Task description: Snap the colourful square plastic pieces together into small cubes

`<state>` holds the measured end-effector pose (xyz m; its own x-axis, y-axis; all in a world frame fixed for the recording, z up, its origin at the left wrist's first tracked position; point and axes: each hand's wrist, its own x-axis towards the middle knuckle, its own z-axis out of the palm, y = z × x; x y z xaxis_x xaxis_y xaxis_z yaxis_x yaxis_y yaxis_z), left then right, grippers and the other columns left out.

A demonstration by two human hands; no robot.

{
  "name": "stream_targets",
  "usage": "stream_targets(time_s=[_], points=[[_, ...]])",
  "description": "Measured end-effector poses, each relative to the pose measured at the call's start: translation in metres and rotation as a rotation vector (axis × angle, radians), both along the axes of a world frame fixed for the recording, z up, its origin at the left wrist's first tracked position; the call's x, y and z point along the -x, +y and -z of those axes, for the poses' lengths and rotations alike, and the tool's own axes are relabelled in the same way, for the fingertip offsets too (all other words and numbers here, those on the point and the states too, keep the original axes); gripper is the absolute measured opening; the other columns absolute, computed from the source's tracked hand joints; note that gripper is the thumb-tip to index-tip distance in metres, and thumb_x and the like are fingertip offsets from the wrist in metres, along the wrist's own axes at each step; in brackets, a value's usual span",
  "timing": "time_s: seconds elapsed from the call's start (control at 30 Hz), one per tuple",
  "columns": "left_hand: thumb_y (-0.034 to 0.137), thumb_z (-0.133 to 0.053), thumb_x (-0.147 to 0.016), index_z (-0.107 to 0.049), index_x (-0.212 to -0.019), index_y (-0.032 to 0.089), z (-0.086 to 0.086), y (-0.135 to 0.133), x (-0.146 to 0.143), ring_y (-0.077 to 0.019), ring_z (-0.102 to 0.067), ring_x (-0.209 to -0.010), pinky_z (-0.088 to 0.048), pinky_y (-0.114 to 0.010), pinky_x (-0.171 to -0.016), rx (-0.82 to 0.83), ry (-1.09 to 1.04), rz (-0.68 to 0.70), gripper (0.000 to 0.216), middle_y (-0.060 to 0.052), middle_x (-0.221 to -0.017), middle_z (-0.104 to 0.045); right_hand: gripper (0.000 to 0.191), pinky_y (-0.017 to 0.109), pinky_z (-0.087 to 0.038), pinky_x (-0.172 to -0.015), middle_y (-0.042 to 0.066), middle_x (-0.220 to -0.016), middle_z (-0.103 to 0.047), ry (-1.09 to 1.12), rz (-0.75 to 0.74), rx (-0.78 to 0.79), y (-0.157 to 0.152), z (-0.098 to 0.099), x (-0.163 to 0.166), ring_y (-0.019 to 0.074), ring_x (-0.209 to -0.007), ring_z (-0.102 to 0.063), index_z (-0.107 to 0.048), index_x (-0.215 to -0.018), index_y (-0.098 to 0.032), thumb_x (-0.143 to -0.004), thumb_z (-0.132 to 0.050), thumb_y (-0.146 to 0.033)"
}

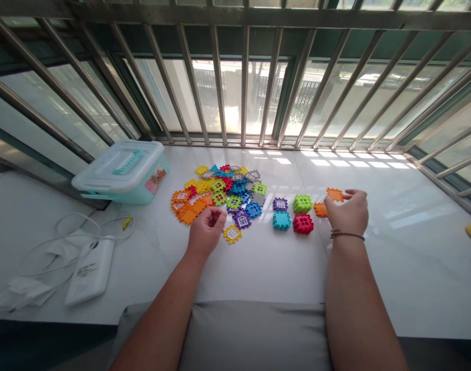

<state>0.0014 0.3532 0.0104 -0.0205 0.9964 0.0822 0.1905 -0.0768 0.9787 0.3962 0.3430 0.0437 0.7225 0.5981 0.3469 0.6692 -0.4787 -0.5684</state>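
Right hand (347,212) pinches one of two orange tiles (335,194) beside three cubes (302,203).

Seemingly open floor (266,263) before tile pile (216,193), box (121,172) leftward

2 hands, a left hand (205,231) and a right hand (347,212); 3 assembled cubes (302,203), 1 green, 1 red, 1 teal; 2 orange tiles (335,195) beside them; 1 heap of loose tiles (220,190), too overlapped to count; 1 lidded box (121,172); 1 power bank (90,270); 1 bracelet (347,235).
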Motion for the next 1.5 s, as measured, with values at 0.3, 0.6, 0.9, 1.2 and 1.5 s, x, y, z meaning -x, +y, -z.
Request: stream_targets(time_s=[0.3, 0.6, 0.9, 1.2, 1.5], points=[[0.052, -0.074, -0.093, -0.069, -0.093, 0.021, -0.003, -0.001, 0.000, -0.0142, -0.063, -0.059, -0.052, -0.024, -0.059, -0.013, 0.046, -0.009, 0.031, 0.001, -0.070, -0.067, 0.070, 0.048, -0.055, -0.092, 0.018, -0.129, -0.068, 0.056, 0.016, 0.391, -0.002, 0.006, 0.002, 0.0397, -0.116, -0.066, -0.055, -0.134, -0.021, -0.072, -0.077, -0.045], [0.052, -0.074, -0.092, -0.068, -0.093, 0.021, -0.003, 0.000, 0.000, -0.0138, -0.063, -0.059, -0.051, -0.024, -0.059, -0.005, 0.048, 0.005, 0.031, 0.001, -0.072, -0.068, 0.077, 0.047, -0.056, -0.093, 0.020, -0.132, -0.068, 0.063, -0.011, 0.424, -0.002, 0.008, 0.001, 0.0392, -0.115, -0.070, -0.054, -0.140, -0.019, -0.074, -0.079, -0.048], [0.053, -0.073, -0.093, -0.068, -0.095, 0.021, 0.003, 0.002, 0.001, -0.0139, -0.062, -0.062, -0.050, -0.025, -0.061, 0.002, 0.076, 0.040, 0.032, 0.001, -0.073, -0.067, 0.072, 0.047, -0.056, -0.094, 0.022, -0.132, -0.066, 0.061, -0.033, 0.517, -0.001, 0.008, 0.003, 0.0399, -0.117, -0.071, -0.054, -0.137, -0.017, -0.076, -0.079, -0.046], [0.052, -0.071, -0.095, -0.068, -0.094, 0.021, 0.006, 0.001, 0.002, -0.0151, -0.063, -0.065, -0.051, -0.026, -0.061, 0.009, 0.117, 0.066, 0.031, 0.000, -0.074, -0.066, 0.078, 0.049, -0.057, -0.097, 0.022, -0.140, -0.060, 0.072, -0.035, 0.538, 0.000, 0.011, 0.003, 0.0409, -0.118, -0.071, -0.051, -0.141, -0.019, -0.075, -0.081, -0.049], [0.052, -0.069, -0.096, -0.067, -0.094, 0.021, 0.006, 0.002, 0.002, -0.0151, -0.063, -0.064, -0.050, -0.026, -0.061, 0.003, 0.143, 0.085, 0.031, 0.000, -0.074, -0.066, 0.072, 0.048, -0.057, -0.096, 0.022, -0.132, -0.066, 0.036, -0.062, 0.554, 0.001, 0.020, -0.002, 0.0412, -0.119, -0.071, -0.051, -0.139, -0.018, -0.077, -0.080, -0.043]])
